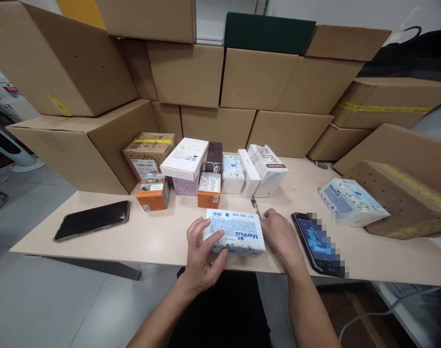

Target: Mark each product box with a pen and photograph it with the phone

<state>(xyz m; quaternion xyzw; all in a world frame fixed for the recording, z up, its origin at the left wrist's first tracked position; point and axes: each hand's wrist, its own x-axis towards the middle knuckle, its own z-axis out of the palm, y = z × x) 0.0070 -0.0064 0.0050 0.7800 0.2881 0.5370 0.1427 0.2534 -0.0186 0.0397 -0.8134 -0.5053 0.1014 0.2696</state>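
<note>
A white-and-blue Manhua tissue pack (pixel 238 229) lies near the front edge of the table. My left hand (pixel 204 251) grips its left end, with fingers over the top and the thumb against the near side. Just past its right end, my right hand (pixel 278 234) rests low on the table with curled fingers. From those fingers a thin, dark-and-silver pen-like tool (pixel 255 205) points away; its exact kind is too small to make out, and its lower part is hidden by the hand.
Behind stand small boxes: an orange box (pixel 153 193), a second orange box (pixel 209 191), a white flat box (pixel 186 155) and a Super Meal box (pixel 267 171). Phones lie left (pixel 93 221) and right (pixel 316 244). Another tissue pack (pixel 352 200) sits right. Cardboard cartons (pixel 216 125) wall the back.
</note>
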